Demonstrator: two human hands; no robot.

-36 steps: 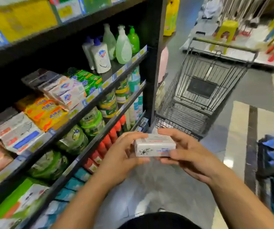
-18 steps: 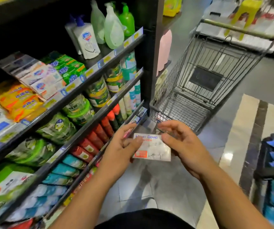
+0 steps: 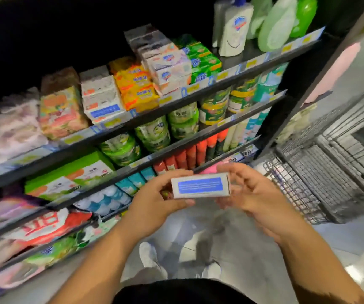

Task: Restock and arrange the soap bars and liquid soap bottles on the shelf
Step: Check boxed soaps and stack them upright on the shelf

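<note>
Both hands are closed on one soap box point(image 3: 200, 185). My left hand point(image 3: 154, 200) pinches its left end, thumb along the lower edge and fingers over the top. My right hand point(image 3: 253, 194) cups the right end with its fingers curled behind. The box is white and lies level, its blue panel facing me, out in the aisle in front of the lower shelves and touching none of them.

Up and to the left, matching white boxes point(image 3: 102, 99) with blue panels sit on the soap shelf point(image 3: 176, 106), beside yellow packs point(image 3: 135, 84) and green packs point(image 3: 200, 60). Liquid soap bottles point(image 3: 236, 29) stand upright at the right end of that shelf. A wire shopping cart point(image 3: 330, 172) is on the floor to my right.
</note>
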